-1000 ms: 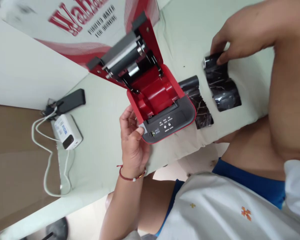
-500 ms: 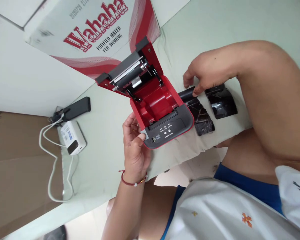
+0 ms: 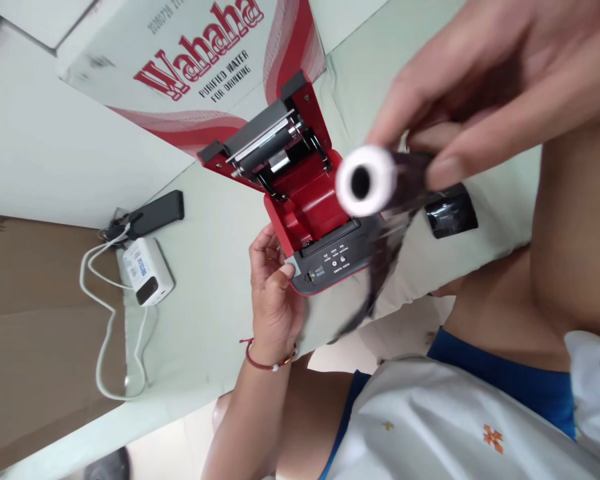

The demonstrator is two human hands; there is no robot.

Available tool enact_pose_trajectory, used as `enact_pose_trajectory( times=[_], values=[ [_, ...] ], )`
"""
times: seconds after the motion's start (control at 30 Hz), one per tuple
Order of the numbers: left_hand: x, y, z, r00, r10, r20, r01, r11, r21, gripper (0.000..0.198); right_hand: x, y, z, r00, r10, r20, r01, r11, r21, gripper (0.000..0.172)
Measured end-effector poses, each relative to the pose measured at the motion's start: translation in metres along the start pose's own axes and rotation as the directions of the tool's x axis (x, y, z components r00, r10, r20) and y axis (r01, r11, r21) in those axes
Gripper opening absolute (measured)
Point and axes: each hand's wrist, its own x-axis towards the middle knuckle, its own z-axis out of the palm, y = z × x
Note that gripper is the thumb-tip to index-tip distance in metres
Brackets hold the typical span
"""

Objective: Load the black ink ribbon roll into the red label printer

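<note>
Black roll [image 3: 406,183] now aloft, nearly end-on

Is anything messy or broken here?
Nothing looks broken or spilled. The black roll in the right hand looks messy: its loose end dangles, partly hiding the red machine. The white cable sprawls, too.

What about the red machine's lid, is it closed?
No, the lid is tipped up, leaving the inside of the red machine in view.

Red beaded bracelet [image 3: 264,366], white flower-print top [image 3: 445,420], blue shorts [image 3: 505,377].
</note>
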Motion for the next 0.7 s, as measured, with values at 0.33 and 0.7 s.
enact_pose_trajectory(
  times=[0.33, 0.7],
  values=[
    [-0.001, -0.001, 0.0, 1.0, 0.019, -0.011, -0.019, 0.997, 0.071, 0.045, 0.071, -0.034, 0.065, 0.952, 0.306, -0.03, -0.297, 0.891, -0.345, 0.026],
    [-0.02, -0.004, 0.0, 0.778, 0.576, 0.252, -0.625, 0.662, 0.414, 0.067, 0.082, -0.035, 0.074, 0.909, 0.416, -0.017, -0.357, 0.758, -0.546, 0.023]
  ],
)
